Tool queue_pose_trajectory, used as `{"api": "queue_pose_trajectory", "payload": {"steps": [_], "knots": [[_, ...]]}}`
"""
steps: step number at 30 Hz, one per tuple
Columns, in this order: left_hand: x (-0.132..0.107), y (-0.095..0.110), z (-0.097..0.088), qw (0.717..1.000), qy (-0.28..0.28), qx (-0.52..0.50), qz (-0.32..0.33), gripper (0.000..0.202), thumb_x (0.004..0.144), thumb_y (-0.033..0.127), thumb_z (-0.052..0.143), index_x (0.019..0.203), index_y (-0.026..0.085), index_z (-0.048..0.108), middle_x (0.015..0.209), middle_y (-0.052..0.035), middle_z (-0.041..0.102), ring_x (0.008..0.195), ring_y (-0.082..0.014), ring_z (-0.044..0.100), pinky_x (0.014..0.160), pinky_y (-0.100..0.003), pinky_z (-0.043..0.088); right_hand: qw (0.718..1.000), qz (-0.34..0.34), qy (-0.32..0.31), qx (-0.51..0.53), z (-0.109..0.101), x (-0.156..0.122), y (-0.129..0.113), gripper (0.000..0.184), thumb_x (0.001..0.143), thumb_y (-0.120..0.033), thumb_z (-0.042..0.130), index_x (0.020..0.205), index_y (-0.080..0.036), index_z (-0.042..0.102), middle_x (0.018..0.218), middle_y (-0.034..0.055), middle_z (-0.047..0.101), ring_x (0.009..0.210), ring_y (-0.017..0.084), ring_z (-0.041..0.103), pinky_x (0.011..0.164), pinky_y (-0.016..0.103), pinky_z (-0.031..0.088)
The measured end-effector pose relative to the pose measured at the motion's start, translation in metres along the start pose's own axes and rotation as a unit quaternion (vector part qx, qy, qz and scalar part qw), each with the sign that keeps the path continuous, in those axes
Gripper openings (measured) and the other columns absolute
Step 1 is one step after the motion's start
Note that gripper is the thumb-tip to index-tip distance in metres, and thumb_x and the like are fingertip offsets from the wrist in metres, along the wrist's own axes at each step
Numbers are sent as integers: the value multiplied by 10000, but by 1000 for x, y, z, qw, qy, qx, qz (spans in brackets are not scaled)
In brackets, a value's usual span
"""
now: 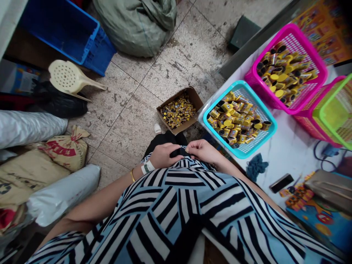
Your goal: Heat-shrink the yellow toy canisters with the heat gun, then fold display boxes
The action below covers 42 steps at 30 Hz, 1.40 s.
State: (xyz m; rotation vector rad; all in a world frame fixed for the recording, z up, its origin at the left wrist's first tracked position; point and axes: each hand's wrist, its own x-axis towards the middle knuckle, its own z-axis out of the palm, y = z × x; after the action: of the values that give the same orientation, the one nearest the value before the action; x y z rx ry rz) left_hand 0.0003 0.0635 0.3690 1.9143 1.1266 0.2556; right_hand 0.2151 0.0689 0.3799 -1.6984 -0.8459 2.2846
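Observation:
My left hand [165, 155] is at my waist, its fingers closed on a black piece [182, 151] that looks like a strap or fabric band; its exact kind is hard to make out. Facing it, my right hand [202, 150] pinches the other end of the same black piece, thumb and finger together. Both hands lie against my striped shirt [189, 179]. Beyond them on the floor stands a cardboard box [196, 98] of small yellow-and-black cylinders [178, 112]. To the right, a turquoise basket [264, 141] holds larger yellow cylinders with black ends [236, 119].
The baskets stand on a white table [291, 146], with a pink basket [316, 58] of similar pieces, a phone [281, 183] and a dark cloth [256, 167]. Leftward are a cream plastic stool [67, 77], blue crates [93, 44] and stuffed sacks [66, 192]. A large green sack [137, 25] lies ahead.

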Motion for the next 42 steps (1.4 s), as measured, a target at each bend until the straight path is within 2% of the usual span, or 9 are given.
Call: {"api": "queue_pose_trajectory", "payload": {"steps": [7, 14, 20, 26, 33, 36, 38, 40, 42], "knots": [[11, 1, -3, 993, -5, -117, 27, 336, 842, 440, 644, 1041, 179, 713, 906, -81, 726, 818, -179, 671, 754, -268, 507, 999, -10, -7, 32, 0, -3, -1, 200, 706, -345, 678, 672, -152, 635, 484, -62, 491, 413, 41, 352, 410, 176, 213], [15, 4, -4, 991, 28, -133, -11, 298, 831, 397, 667, 1035, 187, 718, 952, -74, 733, 856, -175, 671, 802, -268, 500, 994, -13, -3, 105, -4, -5, -5, 238, 704, -376, 695, 735, -145, 649, 466, -51, 523, 353, 28, 291, 378, 184, 143], [22, 7, -2, 994, 3, -108, -20, 287, 836, 447, 660, 965, 199, 726, 875, -58, 726, 783, -166, 652, 731, -263, 479, 996, -7, 9, 94, -2, 0, -7, 229, 675, -366, 706, 683, -150, 633, 410, -75, 450, 347, 36, 289, 375, 186, 144], [28, 5, 1, 995, 15, -98, -21, 313, 796, 452, 716, 982, 200, 720, 933, -72, 725, 886, -206, 641, 837, -316, 478, 991, -2, -7, 136, -7, 0, -3, 243, 709, -378, 707, 716, -148, 631, 448, -64, 487, 348, 27, 277, 376, 183, 138], [33, 4, 6, 991, -10, -132, -22, 273, 770, 430, 733, 832, 168, 691, 747, -36, 626, 721, -160, 572, 677, -263, 443, 990, 9, 40, 138, -4, 6, -9, 340, 660, -373, 767, 841, -206, 533, 531, -82, 518, 377, 57, 406, 363, 171, 179], [34, 5, 6, 986, -25, -159, -36, 277, 770, 422, 726, 874, 166, 702, 753, -31, 626, 693, -146, 560, 659, -252, 435, 991, -12, 32, 127, -6, 5, -9, 313, 704, -394, 738, 816, -210, 511, 569, -79, 516, 402, 51, 402, 379, 175, 218], [33, 6, 5, 980, -24, -186, -62, 309, 769, 401, 723, 985, 181, 699, 791, -22, 645, 702, -138, 567, 673, -243, 439, 993, -24, 27, 113, -7, 6, -8, 292, 722, -394, 724, 823, -208, 521, 609, -65, 538, 429, 54, 405, 396, 183, 254], [33, 7, 4, 974, -22, -210, -88, 368, 770, 375, 718, 1088, 196, 668, 781, 3, 640, 687, -124, 564, 676, -232, 437, 994, -20, 35, 100, -7, 8, -7, 294, 733, -392, 717, 866, -209, 530, 639, -59, 549, 447, 61, 415, 408, 189, 282], [33, 8, 4, 970, -26, -223, -95, 361, 770, 372, 716, 1080, 198, 648, 719, 34, 606, 647, -110, 544, 659, -222, 423, 995, -11, 47, 91, -5, 11, -6, 314, 752, -391, 707, 947, -215, 534, 663, -61, 550, 463, 66, 434, 427, 191, 321]]}}
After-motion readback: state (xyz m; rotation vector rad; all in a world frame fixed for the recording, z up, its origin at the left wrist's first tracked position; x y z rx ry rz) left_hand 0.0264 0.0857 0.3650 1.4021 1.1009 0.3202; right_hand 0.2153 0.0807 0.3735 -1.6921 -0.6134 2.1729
